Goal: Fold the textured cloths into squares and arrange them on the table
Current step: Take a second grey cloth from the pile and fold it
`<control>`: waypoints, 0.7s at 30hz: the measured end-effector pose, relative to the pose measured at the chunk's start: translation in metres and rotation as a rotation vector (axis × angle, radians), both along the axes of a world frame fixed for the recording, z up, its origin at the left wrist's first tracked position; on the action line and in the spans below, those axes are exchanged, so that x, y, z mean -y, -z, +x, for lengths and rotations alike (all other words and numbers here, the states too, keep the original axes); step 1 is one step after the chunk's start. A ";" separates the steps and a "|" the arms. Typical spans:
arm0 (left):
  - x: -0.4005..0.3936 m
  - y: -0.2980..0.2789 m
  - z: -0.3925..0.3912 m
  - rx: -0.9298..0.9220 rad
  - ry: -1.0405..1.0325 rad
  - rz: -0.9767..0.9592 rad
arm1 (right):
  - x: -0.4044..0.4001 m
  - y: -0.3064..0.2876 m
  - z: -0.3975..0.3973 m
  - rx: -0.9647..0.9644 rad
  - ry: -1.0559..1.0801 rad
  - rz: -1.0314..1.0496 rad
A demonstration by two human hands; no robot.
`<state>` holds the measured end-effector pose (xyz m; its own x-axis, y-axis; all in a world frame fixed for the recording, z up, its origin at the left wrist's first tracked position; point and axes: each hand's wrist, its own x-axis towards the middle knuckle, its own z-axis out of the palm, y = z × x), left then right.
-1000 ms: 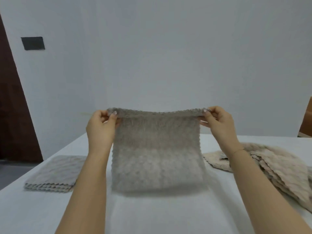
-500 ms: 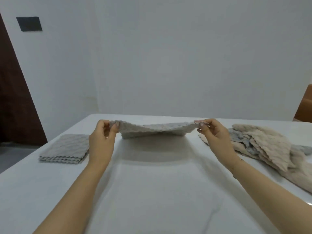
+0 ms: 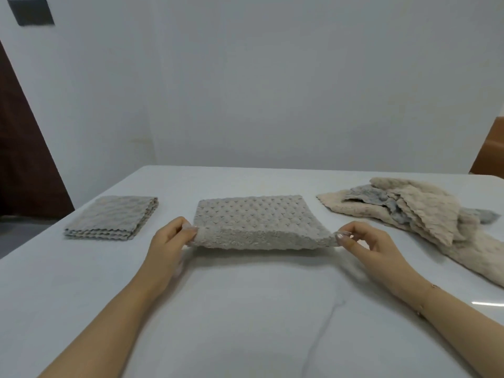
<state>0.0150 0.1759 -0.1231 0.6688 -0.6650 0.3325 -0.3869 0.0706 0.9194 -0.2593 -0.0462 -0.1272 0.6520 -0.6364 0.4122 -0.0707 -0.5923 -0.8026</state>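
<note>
Between the two hands, a grey textured cloth (image 3: 253, 222) is being held by its near corners: the left hand (image 3: 170, 241) is pinching the near-left corner between thumb and fingertips, and the right hand (image 3: 365, 245) is pinching the near-right corner the same way, its remaining fingers loosely curled. That near edge is being kept slightly raised off the white table (image 3: 245, 309), while the far part of the cloth is lying flat on the surface just beyond the hands. It is showing a raised dimpled pattern on top and a fluffier face along the lifted edge (whether it is already doubled over cannot be told for certain from this view).

Further out to the left of the left hand, well apart from it, a folded stack (image 3: 111, 221) of similar grey cloths is lying square on the table, several wavy edges being visible at its near side; that portion of the work is judged as done. Out to the right of the right hand, a loose heap (image 3: 417, 211) of beige and grey cloths is sprawling unfolded, so a good share of the folding is judged as being left. The cloth in hand is being judged as mid-fold, not yet a finished square and not yet placed.
</note>
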 end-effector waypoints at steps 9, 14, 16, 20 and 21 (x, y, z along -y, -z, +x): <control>0.002 -0.007 -0.010 -0.074 0.152 0.036 | -0.009 -0.010 -0.004 0.138 -0.129 0.400; 0.007 -0.011 -0.011 -0.170 0.071 0.023 | -0.002 -0.010 0.006 0.132 -0.042 0.490; 0.013 -0.012 -0.003 -0.142 -0.041 0.063 | 0.008 -0.014 0.016 0.098 0.035 0.407; 0.030 -0.015 0.023 0.101 -0.189 0.377 | 0.031 -0.024 0.042 -0.053 0.090 0.358; 0.036 -0.015 0.030 0.148 -0.206 0.448 | 0.034 -0.025 0.049 -0.106 0.097 0.358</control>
<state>0.0446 0.1396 -0.1086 0.7683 -0.6232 0.1461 -0.4794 -0.4088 0.7766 -0.2106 -0.0798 -0.1019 0.6090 -0.7885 0.0861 -0.2060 -0.2621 -0.9428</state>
